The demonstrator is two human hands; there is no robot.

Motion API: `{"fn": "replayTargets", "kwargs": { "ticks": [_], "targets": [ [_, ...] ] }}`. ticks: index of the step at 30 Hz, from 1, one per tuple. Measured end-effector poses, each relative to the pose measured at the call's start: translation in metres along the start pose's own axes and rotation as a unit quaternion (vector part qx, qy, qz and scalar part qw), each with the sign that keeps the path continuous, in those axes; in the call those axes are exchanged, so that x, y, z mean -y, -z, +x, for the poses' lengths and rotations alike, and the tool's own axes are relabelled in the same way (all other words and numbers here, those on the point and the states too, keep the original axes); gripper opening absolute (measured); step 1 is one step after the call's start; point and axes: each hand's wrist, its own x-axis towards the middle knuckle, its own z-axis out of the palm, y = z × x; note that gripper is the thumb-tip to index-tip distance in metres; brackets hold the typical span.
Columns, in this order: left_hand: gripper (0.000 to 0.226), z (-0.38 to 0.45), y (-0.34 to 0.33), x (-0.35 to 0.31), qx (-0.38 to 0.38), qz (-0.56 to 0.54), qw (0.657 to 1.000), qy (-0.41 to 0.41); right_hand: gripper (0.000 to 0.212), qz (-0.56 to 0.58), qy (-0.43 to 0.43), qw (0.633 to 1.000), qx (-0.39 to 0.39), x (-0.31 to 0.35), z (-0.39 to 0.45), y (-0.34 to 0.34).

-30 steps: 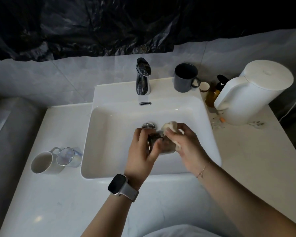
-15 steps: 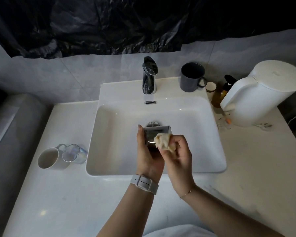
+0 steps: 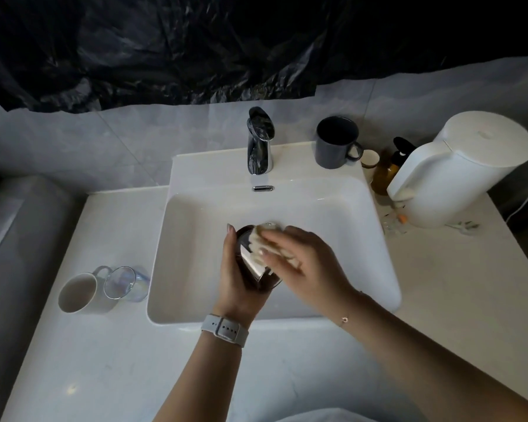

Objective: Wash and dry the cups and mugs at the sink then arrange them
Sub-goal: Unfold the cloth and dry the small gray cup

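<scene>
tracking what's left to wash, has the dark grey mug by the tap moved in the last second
No. The dark grey mug stands just right of the faucet on the sink ledge, as before.

You hold a shiny metal cup [image 3: 252, 263] with a mirror-like wall, and a pale, soft cloth [image 3: 264, 246] lies against it. The sink [image 3: 378, 239] looks like glossy white ceramic, the tap [image 3: 259, 141] polished chrome. At the worktop's [image 3: 104, 360] left edge lie a smooth white mug [image 3: 77, 292] and a clear glass cup [image 3: 122, 283] (faintly iridescent). The dark mug [image 3: 334, 143] at the sink's back edge looks matt; the white kettle [image 3: 457, 169] looks like matt plastic.
</scene>
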Motion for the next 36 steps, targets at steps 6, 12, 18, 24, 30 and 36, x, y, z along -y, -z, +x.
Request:
{"fn": "replayTargets", "kwargs": {
  "ticks": [6,12,18,24,30,36],
  "targets": [
    [0.045,-0.008,-0.010,0.005,-0.014,0.025,0.999,-0.029,0.026,0.088,-0.206,0.972,0.067,-0.020,0.024,-0.010],
    [0.045,-0.003,-0.012,-0.002,-0.029,-0.035,0.999,-0.010,0.026,0.246,-0.259,0.934,-0.004,-0.020,-0.002,-0.014],
    [0.066,0.001,-0.017,-0.007,-0.076,-0.166,0.982,0.039,0.031,0.264,-0.275,0.924,0.017,-0.021,-0.020,-0.003],
    [0.076,0.002,-0.028,-0.005,-0.065,-0.174,0.980,0.073,0.031,0.252,-0.315,0.915,-0.016,-0.018,-0.017,-0.002],
    [0.029,-0.010,-0.012,-0.002,-0.015,0.061,0.997,-0.050,0.022,0.257,-0.301,0.918,-0.011,-0.023,-0.008,0.008],
    [0.037,-0.018,0.018,-0.024,0.049,0.443,0.865,-0.231,0.051,0.228,-0.343,0.910,0.051,-0.023,0.003,0.012]
  ]
}}
